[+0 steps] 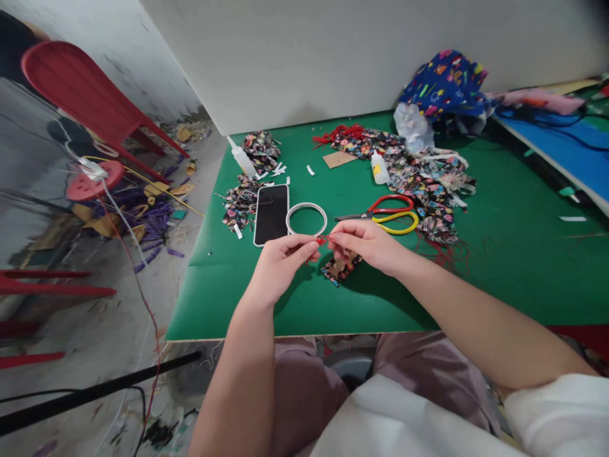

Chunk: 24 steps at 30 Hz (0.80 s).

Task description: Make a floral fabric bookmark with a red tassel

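Between my two hands is a thin red cord [323, 240], pinched at both ends above the table. My left hand [289, 254] is closed on its left part, thumb against forefinger. My right hand [358, 242] pinches the right part. Under my right hand lies a small floral fabric piece [339, 271] with a brown patch, partly covered by the fingers. Just beyond my hands are a white tape ring [290, 222] and scissors [391, 214] with one red and one yellow handle. A phone [271, 216] with a dark screen lies left of the ring.
Floral fabric scraps [409, 171] spread over the green table [514, 266], with a small glue bottle [379, 167] among them. Another white bottle [242, 158] lies at the far left. A blue patterned cloth bundle [445, 82] sits at the back. A red chair [85, 89] stands left.
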### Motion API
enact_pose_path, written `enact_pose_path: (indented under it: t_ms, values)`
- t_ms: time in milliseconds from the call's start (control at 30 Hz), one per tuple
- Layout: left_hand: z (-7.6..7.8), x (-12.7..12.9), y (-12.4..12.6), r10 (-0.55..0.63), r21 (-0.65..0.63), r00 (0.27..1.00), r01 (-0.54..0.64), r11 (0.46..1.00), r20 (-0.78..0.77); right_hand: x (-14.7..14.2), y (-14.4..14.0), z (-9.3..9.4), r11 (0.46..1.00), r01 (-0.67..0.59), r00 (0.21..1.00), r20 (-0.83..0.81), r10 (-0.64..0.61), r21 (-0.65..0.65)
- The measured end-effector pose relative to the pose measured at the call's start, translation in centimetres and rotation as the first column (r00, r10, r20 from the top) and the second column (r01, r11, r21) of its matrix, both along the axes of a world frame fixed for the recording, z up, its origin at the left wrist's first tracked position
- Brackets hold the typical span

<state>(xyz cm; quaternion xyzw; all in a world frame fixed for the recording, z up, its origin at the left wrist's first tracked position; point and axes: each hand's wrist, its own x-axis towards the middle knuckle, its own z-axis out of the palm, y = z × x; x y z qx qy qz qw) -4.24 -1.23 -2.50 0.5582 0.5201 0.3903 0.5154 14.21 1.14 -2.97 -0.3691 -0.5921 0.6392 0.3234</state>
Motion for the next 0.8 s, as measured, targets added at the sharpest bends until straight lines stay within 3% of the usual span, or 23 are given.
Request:
enact_pose_path:
  t_ms: [100,200,333,500,700,800]
  values:
    - [0.0,-0.1,-0.1,0.018,0.13,0.996,-0.006,0.991,-0.093,0.1,0.3,-0.4,0.968,0.184,0.983,-0.004,-0.186,0.171]
    - [0.1,-0.1,-0.3,0.094,0.387,0.97,0.001,0.922,-0.225,0.2,0.5,-0.6,0.911,0.312,0.949,-0.043,-0.312,0.27]
    - [0.4,0.2,-0.6,0.128,0.607,0.947,0.082,0.79,-0.295,0.2,0.4,-0.7,0.951,0.214,0.975,-0.112,-0.193,0.223]
    - [0.1,0.4,-0.6,0.11,0.689,0.915,0.209,0.694,-0.388,-0.5,-0.4,-1.1,0.987,0.054,0.993,-0.113,-0.036,0.154]
    - [-0.5,0.4,-0.6,0.136,0.699,0.899,0.22,0.68,-0.416,-1.1,-1.1,-0.8,0.995,0.069,0.997,-0.021,-0.068,0.072]
    - [-0.6,0.3,-0.6,0.205,0.72,0.88,0.197,0.665,-0.429,-0.9,-0.9,-0.5,0.994,0.11,0.994,0.009,-0.11,0.021]
